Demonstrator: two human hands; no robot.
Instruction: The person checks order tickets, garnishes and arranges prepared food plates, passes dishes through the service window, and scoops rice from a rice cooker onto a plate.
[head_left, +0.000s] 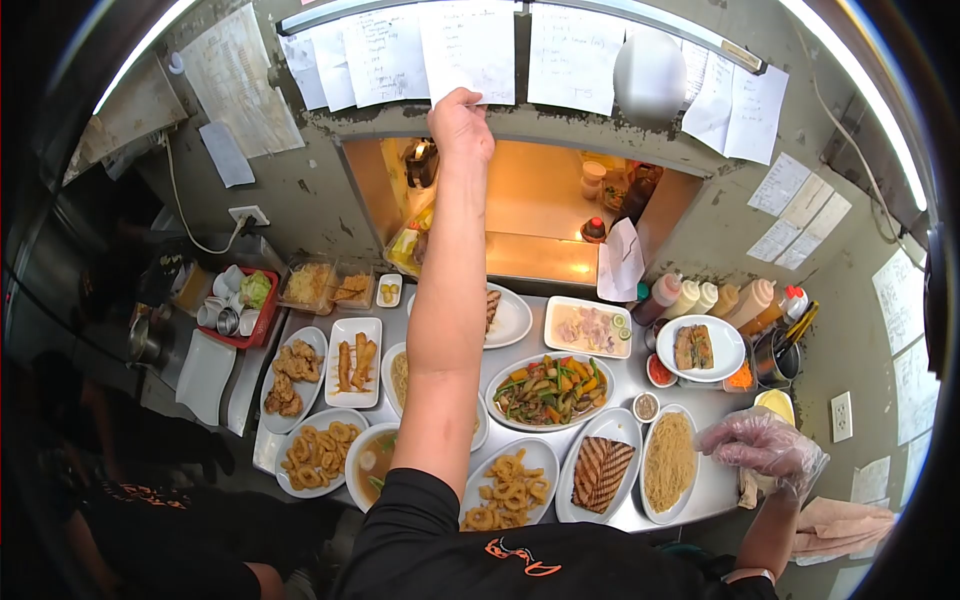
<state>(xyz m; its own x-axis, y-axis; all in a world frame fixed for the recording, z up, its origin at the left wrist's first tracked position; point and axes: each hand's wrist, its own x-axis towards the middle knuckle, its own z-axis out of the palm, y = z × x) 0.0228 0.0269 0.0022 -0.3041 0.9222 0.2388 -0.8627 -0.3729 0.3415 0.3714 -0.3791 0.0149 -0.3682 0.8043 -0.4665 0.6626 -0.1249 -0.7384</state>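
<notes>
My bare left hand (462,125) reaches up over the pass window with its fingers closed at the lower edge of a handwritten paper order slip (468,50), one of several hanging from a metal rail (640,20). My right hand (765,447) wears a clear plastic glove. Its fingers are loosely bent and apart, with nothing visible in them, beside an oval plate of noodles (668,462). Near it are a small cup of sauce (646,406), a plate of grilled meat (603,474) and a yellow tub (775,404). My left forearm covers part of the middle plates.
Plates of fried rings (325,455), fried chicken (295,378) and stir-fried vegetables (550,391) crowd the steel counter. Squeeze bottles (690,298) line the back right. A red basket of cups (262,310) sits left. Another person in black (190,530) stands at lower left.
</notes>
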